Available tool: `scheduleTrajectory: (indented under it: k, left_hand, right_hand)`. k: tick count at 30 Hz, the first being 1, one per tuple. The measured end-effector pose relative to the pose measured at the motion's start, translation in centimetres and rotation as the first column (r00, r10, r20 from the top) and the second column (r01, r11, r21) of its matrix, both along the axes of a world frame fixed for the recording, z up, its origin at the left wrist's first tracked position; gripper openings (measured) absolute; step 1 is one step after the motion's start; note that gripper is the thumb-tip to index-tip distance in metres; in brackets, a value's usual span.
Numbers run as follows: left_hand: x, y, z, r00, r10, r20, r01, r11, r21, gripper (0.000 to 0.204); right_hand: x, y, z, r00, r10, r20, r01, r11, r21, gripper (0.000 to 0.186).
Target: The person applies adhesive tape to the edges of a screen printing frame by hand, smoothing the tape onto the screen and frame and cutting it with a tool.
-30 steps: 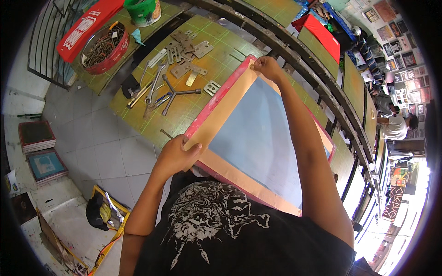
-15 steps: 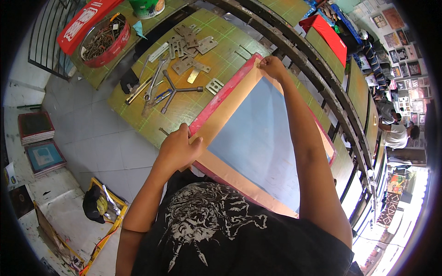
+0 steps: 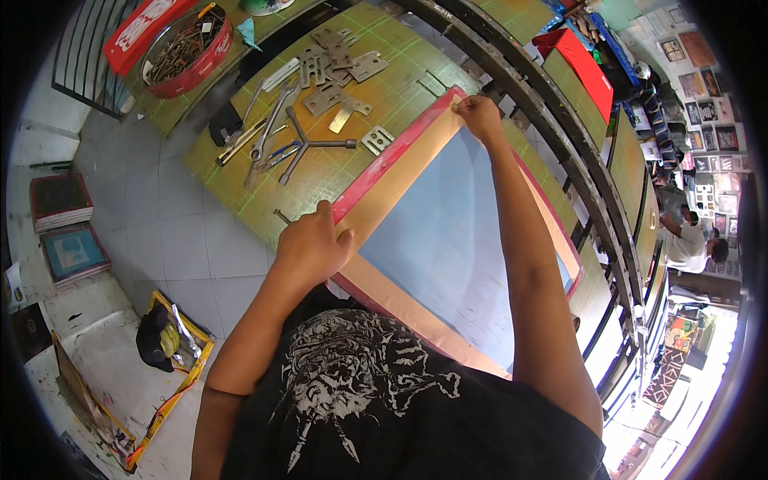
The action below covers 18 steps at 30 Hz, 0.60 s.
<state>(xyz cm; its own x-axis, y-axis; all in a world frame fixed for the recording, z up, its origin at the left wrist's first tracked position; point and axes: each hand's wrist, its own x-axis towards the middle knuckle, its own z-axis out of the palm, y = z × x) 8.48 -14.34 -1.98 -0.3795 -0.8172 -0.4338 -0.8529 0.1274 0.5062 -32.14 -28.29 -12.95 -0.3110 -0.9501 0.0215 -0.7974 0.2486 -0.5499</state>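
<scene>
A screen-printing frame (image 3: 432,232) with red edges, tan tape borders and a blue-grey mesh leans across the green table in front of me. My left hand (image 3: 314,244) is closed on its near left corner, thumb over the taped border. At the far corner my right hand (image 3: 480,118) grips the frame with bent fingers. Beside the frame's left edge lies a slotted metal plate (image 3: 378,141). Farther left on the table are a three-armed socket wrench (image 3: 302,146), combination wrenches (image 3: 268,128) and a pile of metal brackets (image 3: 336,68).
A red tin (image 3: 190,68) full of bolts stands at the far left. Curved dark metal rails (image 3: 552,120) run past the frame's right side. Stacked frames (image 3: 68,216) and a yellow-edged box (image 3: 172,360) are at the left. A person in white (image 3: 686,244) is at the far right.
The view has shifted slightly. Both hands keep hold of the frame, whose far corner appears a little farther right.
</scene>
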Motion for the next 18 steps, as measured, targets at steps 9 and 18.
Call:
scheduleTrajectory:
  k: [9, 18]
  left_hand:
    - [-0.5, -0.2, 0.5, 0.999, 0.005, 0.039, -0.006, 1.0, 0.026, 0.043]
    - [-0.5, -0.4, 0.5, 0.997, 0.006, 0.075, -0.008, 1.0, 0.028, 0.043]
  right_hand:
    - [1.1, 0.6, -0.1, 0.996, -0.093, -0.018, 0.091, 0.994, -0.068, 0.025]
    - [1.7, 1.0, -0.1, 0.988, -0.136, 0.077, 0.142, 0.987, -0.081, 0.024]
